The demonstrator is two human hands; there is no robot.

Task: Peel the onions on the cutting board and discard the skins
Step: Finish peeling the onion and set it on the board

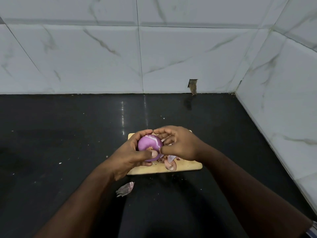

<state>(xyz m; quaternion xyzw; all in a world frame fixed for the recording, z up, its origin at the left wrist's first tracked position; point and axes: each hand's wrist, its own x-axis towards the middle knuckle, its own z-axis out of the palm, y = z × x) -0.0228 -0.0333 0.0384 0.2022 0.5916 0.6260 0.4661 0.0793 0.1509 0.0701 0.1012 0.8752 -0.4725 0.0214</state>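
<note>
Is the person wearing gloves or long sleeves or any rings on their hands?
No gloves: both the left hand and right hand are bare, with short plain nails. No rings or watch show. Both forearms are bare too. Only at the bottom right corner does a bit of striped cloth peek in, maybe a sleeve edge.

We have a single head-worn wide-angle view, looking forward and steeply down from above the person's own forearms. It faces a glossy black stone countertop [68, 134] that runs back to a white marble-veined tile wall [103, 57], with a corner at right. The small pale wooden cutting board [188, 167] sits centre frame, close below us. Lines bend near the edges. No second view shares the scene.
</note>
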